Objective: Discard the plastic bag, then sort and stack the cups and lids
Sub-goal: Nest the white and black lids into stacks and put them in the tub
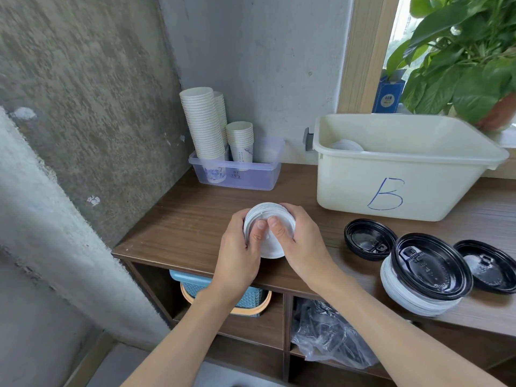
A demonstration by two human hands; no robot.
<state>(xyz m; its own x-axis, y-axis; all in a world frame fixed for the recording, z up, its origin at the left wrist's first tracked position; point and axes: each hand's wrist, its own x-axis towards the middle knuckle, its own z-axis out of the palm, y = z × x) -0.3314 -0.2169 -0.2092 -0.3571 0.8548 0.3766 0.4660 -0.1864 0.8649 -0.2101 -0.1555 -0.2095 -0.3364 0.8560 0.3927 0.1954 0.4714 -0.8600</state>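
Over the wooden counter (190, 224), left hand (240, 247) and right hand (301, 241) grip a stack of white lids (270, 212) from either side, fingers curled round its rim, 2 thumbs pressing on top. Paper cups (202, 124) stand stacked in the clear tray (251, 177) behind

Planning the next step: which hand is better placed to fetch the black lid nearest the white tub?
Right, probably. Both hands grip the white lid stack, but the right hand is on the side facing that black lid; the left hand would have to cross the stack.
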